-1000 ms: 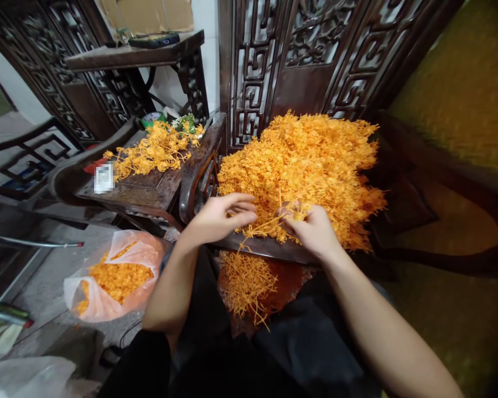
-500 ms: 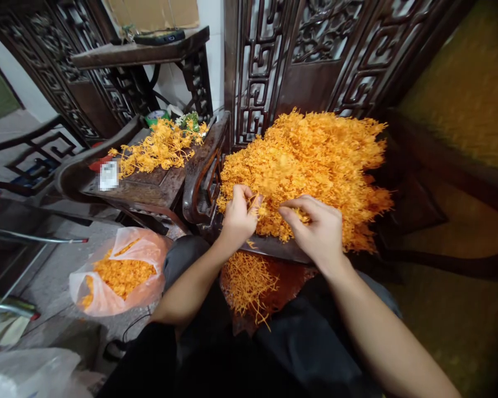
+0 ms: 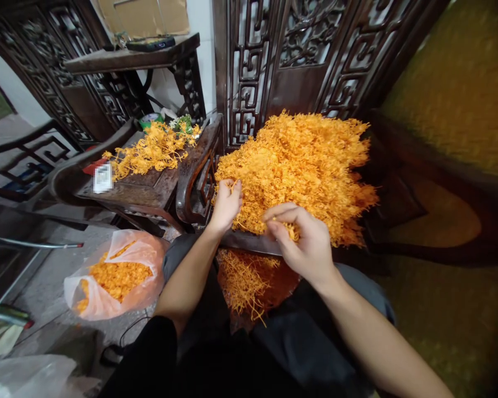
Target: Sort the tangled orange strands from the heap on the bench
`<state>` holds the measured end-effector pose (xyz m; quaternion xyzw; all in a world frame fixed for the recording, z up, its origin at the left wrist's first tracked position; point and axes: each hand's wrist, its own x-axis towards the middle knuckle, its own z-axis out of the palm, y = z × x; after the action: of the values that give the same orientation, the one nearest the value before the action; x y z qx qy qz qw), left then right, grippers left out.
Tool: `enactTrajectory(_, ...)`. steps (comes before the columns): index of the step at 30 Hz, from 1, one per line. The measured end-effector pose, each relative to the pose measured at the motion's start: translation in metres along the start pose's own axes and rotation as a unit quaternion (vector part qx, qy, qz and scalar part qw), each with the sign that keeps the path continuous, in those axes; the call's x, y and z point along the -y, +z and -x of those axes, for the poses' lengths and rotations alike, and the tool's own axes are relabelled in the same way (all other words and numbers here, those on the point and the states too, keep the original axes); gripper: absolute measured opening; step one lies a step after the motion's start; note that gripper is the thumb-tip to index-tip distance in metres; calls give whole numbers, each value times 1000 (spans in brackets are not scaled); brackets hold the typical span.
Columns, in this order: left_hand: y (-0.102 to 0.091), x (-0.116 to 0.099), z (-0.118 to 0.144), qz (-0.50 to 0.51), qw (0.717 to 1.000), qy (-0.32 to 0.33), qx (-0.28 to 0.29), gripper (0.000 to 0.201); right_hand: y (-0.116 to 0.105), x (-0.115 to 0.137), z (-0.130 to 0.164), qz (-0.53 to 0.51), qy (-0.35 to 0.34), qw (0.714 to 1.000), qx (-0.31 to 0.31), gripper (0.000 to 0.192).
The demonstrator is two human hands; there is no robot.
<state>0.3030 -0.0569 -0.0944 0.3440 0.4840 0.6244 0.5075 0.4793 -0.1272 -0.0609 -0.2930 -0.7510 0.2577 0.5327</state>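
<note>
While both hands' fingers pinch strands from the orange pile (image 3: 307,166), a carved armrest (image 3: 197,177) flanks it.

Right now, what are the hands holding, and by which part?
Each pinches thin orange strands at the near edge of the big orange pile: left hand at its left side, right hand at the front.

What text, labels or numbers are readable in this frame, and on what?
None can be read.
White label on the wooden chair seat at left: blurred out, unreadable.
Dark flat device on the side table: no legible marking.
Cardboard behind it: no print visible.
Orange plastic bag on the floor: no print visible.
</note>
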Motion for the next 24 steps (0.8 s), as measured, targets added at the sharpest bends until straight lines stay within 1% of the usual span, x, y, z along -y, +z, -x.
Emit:
enactTrajectory(2, 4, -1, 6, 75, 988, -84, 101, 47, -3, -10, -1, -72, 101, 992, -32, 13)
enactTrajectory(3, 7, -2, 10, 97, 979, -106, 142, 52, -4, -15, -3, -102, 145, 983, -54, 16)
enactTrajectory(4, 10, -3, 14, 115, 973, -116, 161, 56, -6, -21, -4, -117, 177, 975, -71, 17)
enactTrajectory(6, 17, -4, 23, 137, 968, -118, 175, 59, -10, -30, -9, -95, 215, 968, -84, 23)
enactTrajectory(8, 23, -5, 30, 145, 967, -118, 172, 56, -12, -36, -15, -34, 225, 971, -72, 35)
enactTrajectory(10, 29, -4, 36, 143, 969, -124, 161, 51, -12, -41, -21, 14, 202, 977, -65, 40)
enactTrajectory(12, 32, -3, 39, 145, 967, -137, 157, 46, -10, -46, -27, 43, 160, 983, -73, 35)
enactTrajectory(14, 34, -3, 41, 154, 958, -162, 182, 43, -7, -54, -32, 46, 145, 983, -104, 27)
enactTrajectory(15, 35, -4, 42, 163, 950, -177, 199, 43, -5, -58, -35, 30, 154, 979, -130, 27)
enactTrajectory(17, 36, -8, 41, 185, 932, -210, 230, 40, -4, -69, -39, -33, 193, 965, -176, 35)
enactTrajectory(20, 32, -17, 39, 219, 905, -275, 238, 37, -10, -90, -47, -119, 229, 946, -195, 44)
enactTrajectory(21, 29, -19, 39, 228, 896, -296, 238, 37, -16, -97, -51, -138, 232, 938, -217, 46)
enactTrajectory(22, 25, -22, 38, 238, 889, -311, 238, 38, -22, -104, -54, -157, 232, 925, -256, 49)
enactTrajectory(24, 15, -26, 36, 267, 880, -315, 233, 39, -36, -114, -60, -201, 232, 890, -338, 52)
